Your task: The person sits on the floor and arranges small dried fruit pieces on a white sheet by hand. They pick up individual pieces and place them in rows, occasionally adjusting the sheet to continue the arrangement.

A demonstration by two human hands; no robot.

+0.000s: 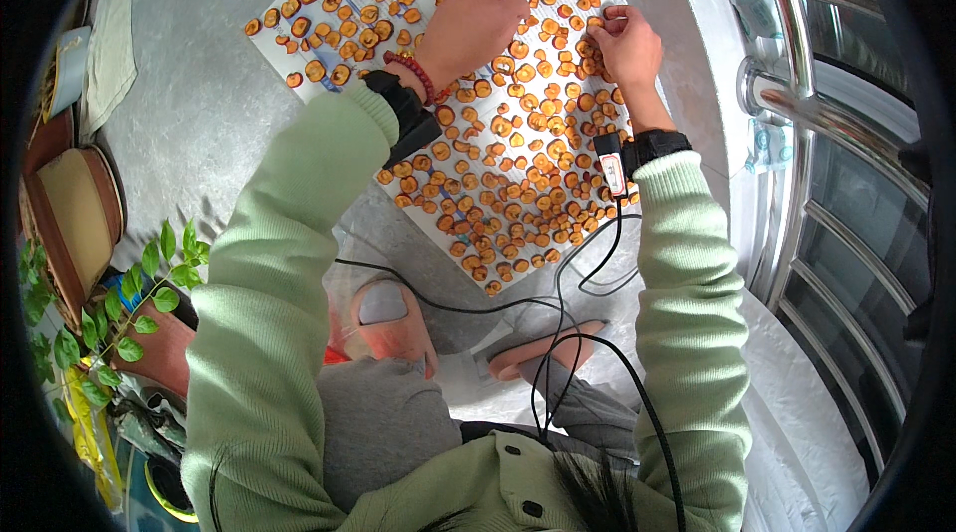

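Note:
Many round orange slices (539, 121) with dark red rims lie spread over sheets of printed paper (282, 62) on the floor. Over the far part of the sheets, my left hand (474, 26) is closed, its fingers curled down among the slices. Its fingertips are partly hidden, so any slice in them cannot be made out. By the right edge of the paper, my right hand (631, 46) has its thumb and forefinger drawn together just above the slices. Whatever lies between those fingertips is too small to tell.
Black cables (560, 305) hang from my right wrist device and cross in front of my slippered feet. Along the right runs a metal railing (797, 94). A leafy green plant (129, 318) and plant pots (75, 218) stand at the left.

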